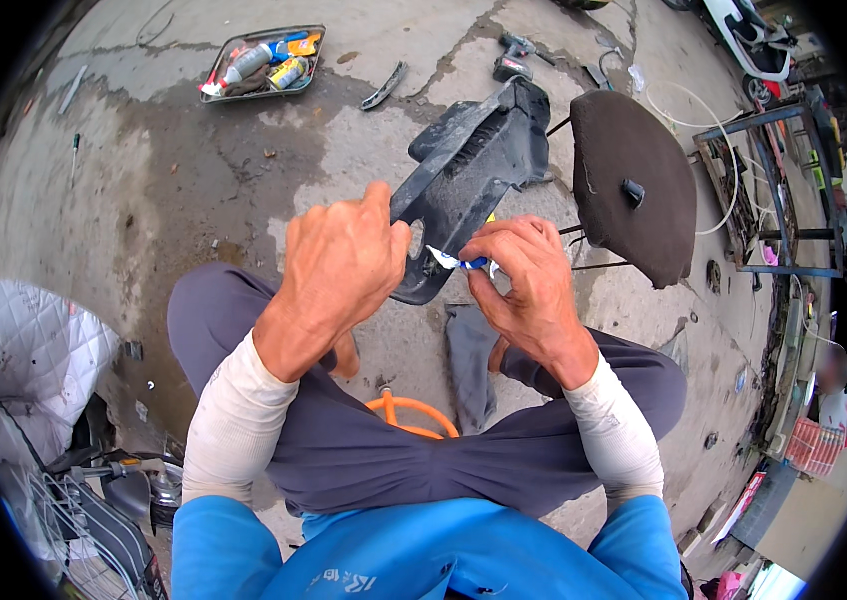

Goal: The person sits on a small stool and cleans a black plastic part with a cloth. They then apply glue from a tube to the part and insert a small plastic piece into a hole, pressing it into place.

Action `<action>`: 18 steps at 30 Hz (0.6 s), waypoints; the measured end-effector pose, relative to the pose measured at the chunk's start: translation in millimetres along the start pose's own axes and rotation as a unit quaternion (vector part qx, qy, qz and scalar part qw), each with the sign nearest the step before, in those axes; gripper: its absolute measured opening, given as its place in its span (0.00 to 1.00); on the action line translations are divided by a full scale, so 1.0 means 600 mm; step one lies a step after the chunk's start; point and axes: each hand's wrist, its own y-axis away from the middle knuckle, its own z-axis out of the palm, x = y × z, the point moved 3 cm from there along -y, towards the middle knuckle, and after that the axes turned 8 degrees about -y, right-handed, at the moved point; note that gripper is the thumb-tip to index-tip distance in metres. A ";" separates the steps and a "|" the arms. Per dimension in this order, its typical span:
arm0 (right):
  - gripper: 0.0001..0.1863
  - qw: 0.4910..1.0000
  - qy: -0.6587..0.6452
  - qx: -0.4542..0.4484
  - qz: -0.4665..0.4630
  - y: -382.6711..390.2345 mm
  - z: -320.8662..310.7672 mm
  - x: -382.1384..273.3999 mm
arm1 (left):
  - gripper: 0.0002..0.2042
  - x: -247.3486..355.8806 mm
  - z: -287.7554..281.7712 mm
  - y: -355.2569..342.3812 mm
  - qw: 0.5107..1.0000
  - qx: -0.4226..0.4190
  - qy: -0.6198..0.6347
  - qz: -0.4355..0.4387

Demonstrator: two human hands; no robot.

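Observation:
My left hand is closed on the near left edge of a black plastic panel, which looks like a scooter body part and is tilted up between my knees. A round hole shows in the panel close to my left thumb. In my right hand, pinched between thumb and fingers, is a small blue-and-white tube with a pointed white tip. That tip is over the panel's near end, beside the hole; whether it touches is too small to tell. My right fingers cover part of the tube.
Right of the panel stands a brown padded piece on thin rods. Beyond lie a cordless drill, a curved dark strip and a tray of cans and bottles. An orange ring-shaped frame is beneath me. A metal frame stands far right.

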 end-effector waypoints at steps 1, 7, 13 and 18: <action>0.14 1.000 0.000 0.000 -0.003 0.002 -0.001 0.000 | 0.08 -0.001 -0.002 -0.001 1.000 -0.001 0.001 -0.006; 0.14 1.000 -0.013 0.010 0.000 -0.003 0.002 0.006 | 0.07 -0.003 0.003 -0.004 1.000 0.015 0.006 -0.004; 0.17 1.000 -0.020 -0.003 -0.009 0.001 0.002 0.006 | 0.07 0.000 0.004 -0.005 1.000 0.006 -0.003 0.000; 0.14 1.000 -0.013 -0.008 0.014 0.003 -0.001 0.003 | 0.07 -0.001 0.002 -0.005 1.000 0.009 0.007 -0.001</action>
